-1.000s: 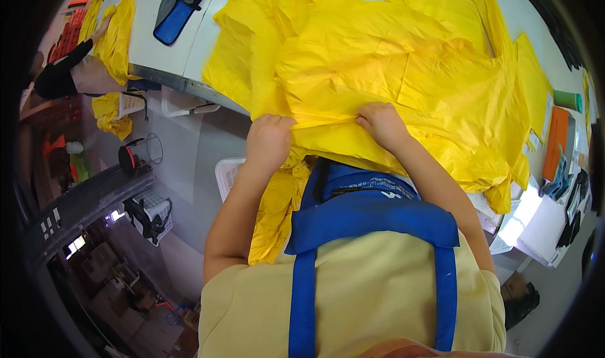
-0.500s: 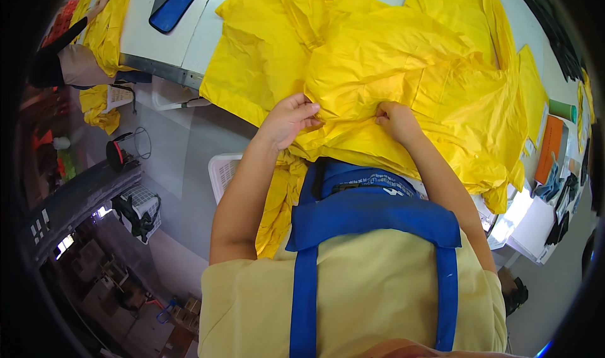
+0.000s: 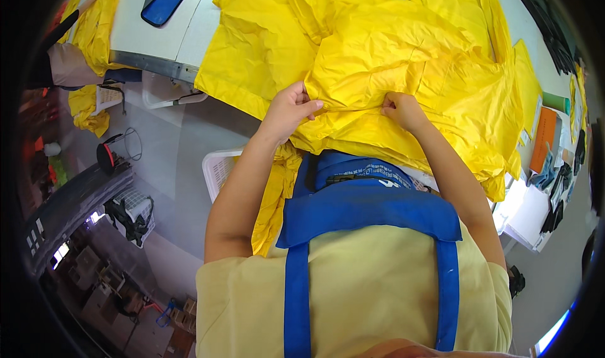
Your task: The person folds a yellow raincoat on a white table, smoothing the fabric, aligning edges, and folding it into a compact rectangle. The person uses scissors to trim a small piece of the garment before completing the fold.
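A large yellow garment [image 3: 391, 49] of thin, crinkled, coated-looking fabric spreads over the white table and hangs past its near edge. My left hand [image 3: 291, 111] closes thumb against fingers on a fold of it, left of the middle. To the right, my right hand [image 3: 404, 110] pinches the same fabric with curled fingers, its knuckles turned up. A fairly straight crease runs across the cloth between both hands. Whatever small detail lies under my fingertips is hidden.
More yellow fabric [image 3: 270, 210] hangs over a white basket [image 3: 217, 169] at my left. A blue-and-black pouch [image 3: 165, 4] lies on the far-left table. On the right are an orange box [image 3: 546, 141], a green roll [image 3: 556, 103] and black strips [image 3: 549, 27]. Another person's arm [image 3: 63, 27] touches yellow cloth far left.
The fabric between my hands is drawn into a straighter crease. My left thumb and fingers have shifted slightly up and right. The whole view has moved a little.
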Demonstrator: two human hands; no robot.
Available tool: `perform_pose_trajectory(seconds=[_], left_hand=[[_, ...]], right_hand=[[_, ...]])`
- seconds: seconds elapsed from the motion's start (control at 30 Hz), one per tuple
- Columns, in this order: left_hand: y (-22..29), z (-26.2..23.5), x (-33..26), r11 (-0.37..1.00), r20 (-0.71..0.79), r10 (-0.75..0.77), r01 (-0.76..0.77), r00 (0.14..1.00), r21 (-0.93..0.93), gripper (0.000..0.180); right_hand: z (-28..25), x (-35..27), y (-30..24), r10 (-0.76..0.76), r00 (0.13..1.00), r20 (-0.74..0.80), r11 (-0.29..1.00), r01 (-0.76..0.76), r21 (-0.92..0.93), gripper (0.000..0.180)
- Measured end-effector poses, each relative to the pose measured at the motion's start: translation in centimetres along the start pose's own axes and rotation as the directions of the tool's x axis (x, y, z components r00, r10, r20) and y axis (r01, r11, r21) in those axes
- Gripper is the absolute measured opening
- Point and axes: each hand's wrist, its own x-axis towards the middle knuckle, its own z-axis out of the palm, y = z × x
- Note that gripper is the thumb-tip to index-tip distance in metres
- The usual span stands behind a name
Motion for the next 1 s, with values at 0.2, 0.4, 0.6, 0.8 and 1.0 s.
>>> perform_pose_trajectory(seconds=[0.2,0.4,0.6,0.8,1.0], left_hand=[[1.3,0.3,-0.1,0.996,0.021,0.021,-0.023,1.000,0.090,0.018],[1.0,-0.6,0.1,0.994,0.028,0.037,-0.039,0.999,0.099,0.021],[1.7,-0.6,0.0,0.989,0.042,0.110,-0.114,0.993,0.093,0.015],[2.9,0.7,-2.3,0.928,0.049,0.238,-0.242,0.970,0.282,0.013],[4.9,1.5,-4.0,0.747,0.141,0.442,-0.451,0.886,0.489,0.021]], right_hand=[[0.4,0.0,-0.7,0.021,1.000,0.008,0.994,-0.020,-0.105,0.019],[3.0,-3.9,-10.9,-0.738,0.633,-0.233,0.668,0.639,-0.380,0.019],[4.3,-1.6,-12.7,-0.857,0.513,-0.042,0.493,0.795,-0.353,0.021],[2.1,-4.4,-14.5,-0.526,0.718,-0.455,0.827,0.558,-0.076,0.012],[1.6,-5.5,-15.9,-0.348,0.774,-0.529,0.887,0.454,0.081,0.008]])
